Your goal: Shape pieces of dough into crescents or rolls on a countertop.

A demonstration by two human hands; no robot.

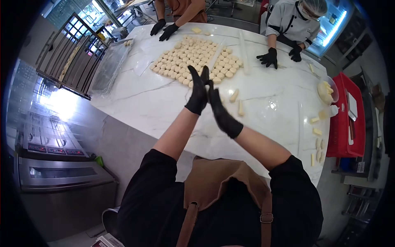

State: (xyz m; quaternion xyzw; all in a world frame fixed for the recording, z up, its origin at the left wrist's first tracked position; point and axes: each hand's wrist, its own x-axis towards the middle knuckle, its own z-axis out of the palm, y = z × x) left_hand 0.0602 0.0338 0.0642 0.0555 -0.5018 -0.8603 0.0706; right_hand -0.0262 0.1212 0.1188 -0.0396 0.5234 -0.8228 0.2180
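My left hand and my right hand, both in black gloves, meet at the fingers in an upside-down V over the table. The left fingers are stretched out, with the thumb apart. My right hand is seen edge-on, its fingers straight and leaning against the left. Whether anything lies between the palms is hidden. Just beyond my fingertips spreads a block of pale round dough balls in close rows. Beside my right hand lie a tapered dough piece and a second dough piece.
The white marble table carries a clear tray at left. At right are yellow sticks, a tub and a red crate. Two co-workers' gloved hands rest at the far edge. A rack stands left.
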